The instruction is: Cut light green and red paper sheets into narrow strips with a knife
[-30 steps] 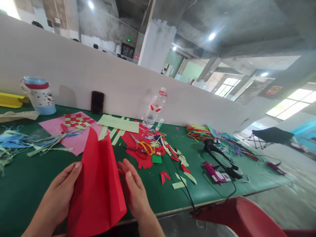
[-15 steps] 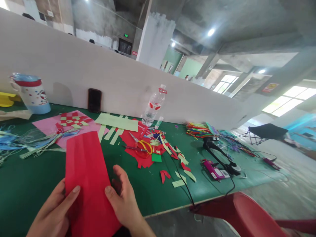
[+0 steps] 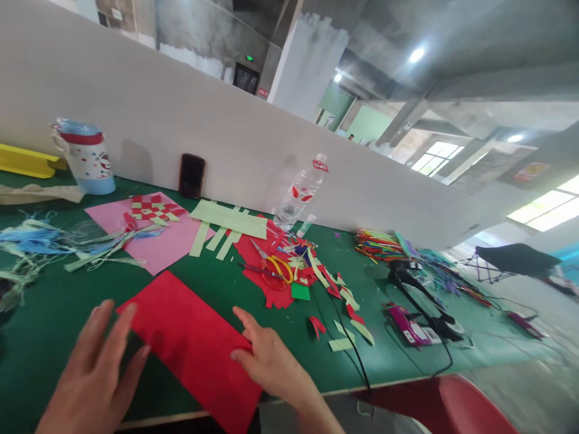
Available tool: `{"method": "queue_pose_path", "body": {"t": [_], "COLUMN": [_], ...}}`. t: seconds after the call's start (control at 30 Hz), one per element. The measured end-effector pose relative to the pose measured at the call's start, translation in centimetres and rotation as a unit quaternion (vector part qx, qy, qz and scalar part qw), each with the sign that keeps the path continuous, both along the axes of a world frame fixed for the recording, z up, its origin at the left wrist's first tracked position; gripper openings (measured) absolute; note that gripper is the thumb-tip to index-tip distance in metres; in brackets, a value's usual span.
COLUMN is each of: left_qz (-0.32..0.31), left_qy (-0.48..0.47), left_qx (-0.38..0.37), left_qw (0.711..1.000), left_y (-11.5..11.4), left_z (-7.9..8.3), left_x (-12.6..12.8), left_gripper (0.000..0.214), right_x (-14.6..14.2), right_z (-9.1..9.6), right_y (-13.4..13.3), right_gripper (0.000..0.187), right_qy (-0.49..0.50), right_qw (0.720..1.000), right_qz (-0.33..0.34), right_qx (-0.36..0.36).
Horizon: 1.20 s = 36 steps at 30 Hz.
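A folded-looking sheet of red paper (image 3: 194,343) lies slantwise at the near side of the green table, its lower end reaching past the table edge. My right hand (image 3: 271,358) grips the paper's right edge, thumb on one side. At the paper's left edge is my left hand (image 3: 97,367), fingers spread and slightly blurred; whether its fingertips touch the paper I cannot tell. Beyond the sheet, scissors with yellow handles (image 3: 281,269) rest on red paper scraps (image 3: 275,296). Pale green paper strips (image 3: 230,219) and pink paper (image 3: 163,248) with a red-and-green woven piece (image 3: 156,209) lie farther back.
Along the wall stand a cartoon flask (image 3: 90,160), a phone (image 3: 192,176), a clear bottle (image 3: 298,196) and a glue stick (image 3: 306,225). Blue and green threads (image 3: 40,238) lie left. Right are a head strap (image 3: 425,301), a purple device (image 3: 409,325), cables and a red chair (image 3: 470,404).
The red paper has come down from an upright hold to lie slanted on the table. My left hand has let go and opened. My right hand has moved right with the paper.
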<state>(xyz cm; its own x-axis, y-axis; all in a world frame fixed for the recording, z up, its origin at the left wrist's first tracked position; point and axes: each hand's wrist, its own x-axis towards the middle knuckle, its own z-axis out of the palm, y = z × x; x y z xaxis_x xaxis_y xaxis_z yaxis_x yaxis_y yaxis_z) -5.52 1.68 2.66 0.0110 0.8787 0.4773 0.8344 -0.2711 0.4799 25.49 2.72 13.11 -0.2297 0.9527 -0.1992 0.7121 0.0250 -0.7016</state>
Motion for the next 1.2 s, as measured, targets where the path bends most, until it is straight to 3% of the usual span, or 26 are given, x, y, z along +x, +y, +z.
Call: {"method": "queue_pose_path", "body": {"t": [0.13,0.3,0.47,0.67,0.9,1.07,1.2], "left_qz": [-0.029,-0.019,-0.021,-0.049,-0.024,-0.130,-0.141], "left_qy": [0.161,0.194,0.192,0.179,0.222,0.182,0.183], "left_qx": [0.084,0.068,0.036,0.013,-0.039,-0.005,0.016], "left_qw": [0.983,0.978,0.981,0.983,0.974,0.975,0.973], "left_y": [1.0,1.1,0.6,0.3,2.8,3.7,3.2], "left_z": [0.5,1.1,1.3,1.4,2.6,1.9,1.4], "left_x": [1.0,2.0,1.9,1.3,0.6,2.3,3.8], "left_gripper": [0.064,0.070,0.070,0.069,0.075,0.075,0.076], "right_x": [0.5,-0.1,0.6,3.8,5.8,5.4,5.7], "right_z": [0.4,-0.1,-1.4,-3.2,-4.0,-4.3,-4.1], "right_y": [0.8,0.4,-0.4,-1.5,-2.7,-2.6,-3.3], "right_gripper": [0.073,0.067,0.063,0.058,0.051,0.048,0.044], "right_qy": [-0.140,-0.212,-0.164,-0.135,-0.137,-0.116,-0.043], "right_qw": [0.986,0.967,0.969,0.971,0.972,0.977,0.975], "right_qz": [0.074,0.077,0.093,0.095,0.060,0.045,0.024], "right_qx": [0.054,0.115,0.160,0.175,0.180,0.176,0.219]}}
